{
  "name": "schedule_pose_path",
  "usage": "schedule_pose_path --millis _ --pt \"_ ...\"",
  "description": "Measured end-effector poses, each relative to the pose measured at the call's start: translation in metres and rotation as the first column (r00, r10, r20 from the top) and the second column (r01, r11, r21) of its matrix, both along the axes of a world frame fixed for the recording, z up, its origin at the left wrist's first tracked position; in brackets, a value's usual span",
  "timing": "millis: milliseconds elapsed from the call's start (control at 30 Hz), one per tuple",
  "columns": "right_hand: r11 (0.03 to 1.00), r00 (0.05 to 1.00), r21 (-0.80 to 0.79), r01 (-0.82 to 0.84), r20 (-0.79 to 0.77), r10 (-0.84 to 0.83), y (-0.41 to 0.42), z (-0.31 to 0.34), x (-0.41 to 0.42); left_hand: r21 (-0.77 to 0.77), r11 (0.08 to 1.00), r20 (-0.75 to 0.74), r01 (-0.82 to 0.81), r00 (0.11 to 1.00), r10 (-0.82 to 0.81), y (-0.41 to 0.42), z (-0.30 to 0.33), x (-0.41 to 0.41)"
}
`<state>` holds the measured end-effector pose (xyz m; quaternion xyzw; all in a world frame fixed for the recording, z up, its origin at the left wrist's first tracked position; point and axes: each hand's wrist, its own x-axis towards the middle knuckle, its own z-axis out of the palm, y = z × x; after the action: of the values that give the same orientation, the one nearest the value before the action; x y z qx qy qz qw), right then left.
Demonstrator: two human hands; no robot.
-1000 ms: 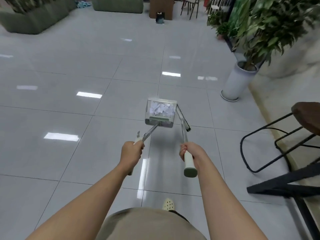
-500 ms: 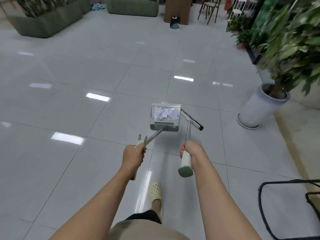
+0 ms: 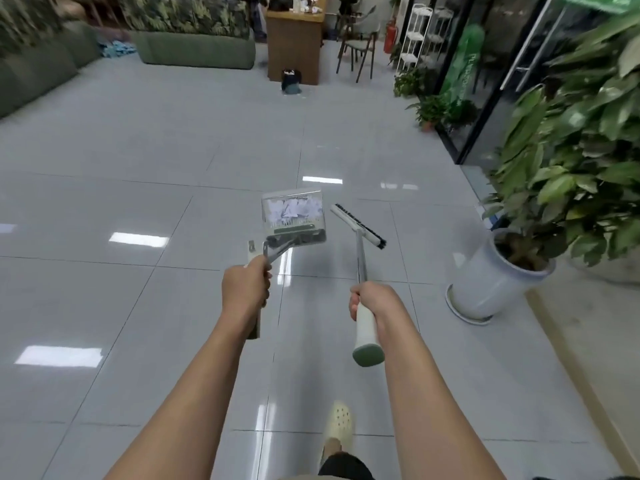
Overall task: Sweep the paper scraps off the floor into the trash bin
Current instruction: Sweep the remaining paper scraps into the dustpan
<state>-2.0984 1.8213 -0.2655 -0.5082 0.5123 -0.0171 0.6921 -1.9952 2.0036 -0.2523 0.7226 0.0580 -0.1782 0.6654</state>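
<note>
Your left hand (image 3: 246,289) grips the clear dustpan (image 3: 293,220) full of white paper scraps (image 3: 294,209); your right hand (image 3: 375,303) grips the white-handled broom (image 3: 360,251). Keep the pan level as you walk to the small dark bin (image 3: 291,81).

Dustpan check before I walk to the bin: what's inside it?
White paper scraps lie piled inside the clear dustpan. Whatever sits beneath the pile is covered.
</note>
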Motion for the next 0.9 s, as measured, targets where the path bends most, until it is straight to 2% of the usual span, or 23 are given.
schedule_pose_path --millis 200,400,533,800,900 --pt "0.998 0.998 -0.046 -0.047 0.044 0.049 -0.136 0.012 0.184 0.011 1.000 0.081 0.022 0.996 -0.023 -0.132 0.017 0.154" --pt "0.989 0.989 -0.060 -0.135 0.047 0.138 -0.259 0.044 0.374 -0.101 0.990 0.035 -0.096 0.994 0.100 -0.237 0.052 0.317" --pt "0.976 0.980 -0.087 -0.200 -0.003 0.200 -0.336 0.063 0.496 -0.093 0.991 0.047 -0.100 0.993 0.105 -0.293 0.057 0.422" --pt "0.968 0.969 -0.050 -0.244 0.023 0.245 -0.455 0.049 0.736 -0.059 0.997 0.126 -0.054 0.990 0.061 -0.407 0.040 0.676" --pt "0.980 0.980 0.035 -0.197 0.034 0.196 -0.501 0.045 0.816 -0.027 0.999 0.128 -0.044 0.991 0.047 -0.452 0.036 0.775"
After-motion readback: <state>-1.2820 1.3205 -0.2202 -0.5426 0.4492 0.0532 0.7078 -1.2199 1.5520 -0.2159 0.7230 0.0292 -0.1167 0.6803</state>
